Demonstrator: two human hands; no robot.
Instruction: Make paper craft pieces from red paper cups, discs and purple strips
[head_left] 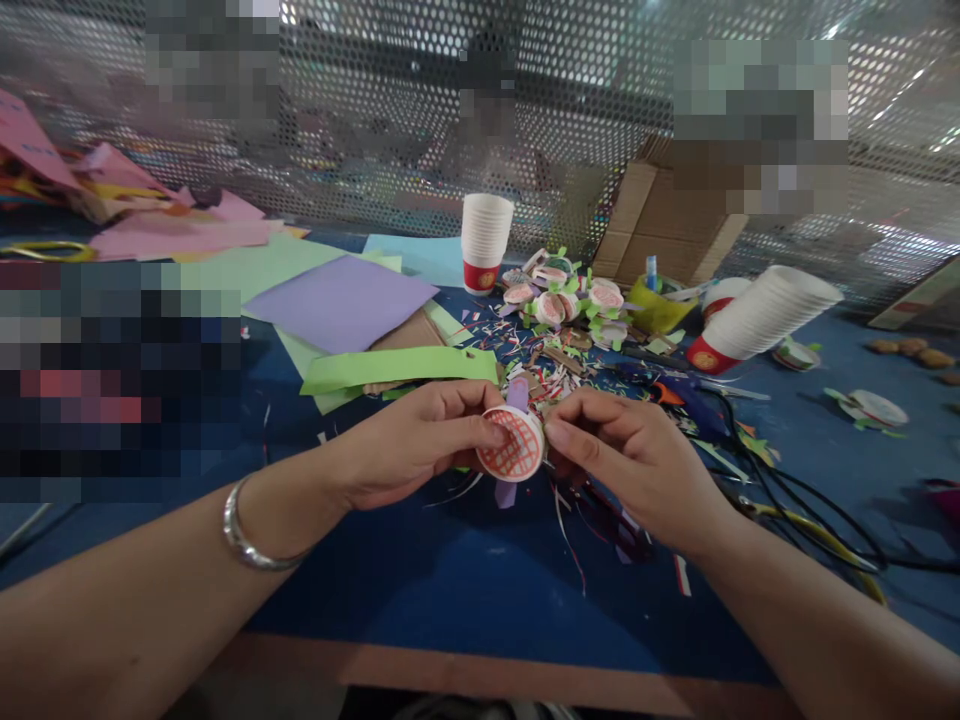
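My left hand (pixel 442 430) grips a small round paper cup bottom (pixel 517 455) with a white rim and an orange crosshatch drawn on its face. The thumb presses on the drawn face while the fingers go behind it. A purple paper tab (pixel 518 392) sticks out at the top of the disc, and another shows below it. At the disc's right edge, my right hand (pixel 622 450) is closed in a pinch. What lies between its fingertips is too small to make out. Just behind the hands lies a bright green paper strip (pixel 397 370).
Paper scraps (pixel 555 365) and a heap of similar decorated discs (pixel 555 300) lie beyond my hands. One cup stack (pixel 486 245) stands upright; another cup stack (pixel 765 315) leans at right. Coloured sheets (pixel 341 300) cover the left. Black cables (pixel 817 510) run at right, before a perforated metal screen (pixel 375 130).
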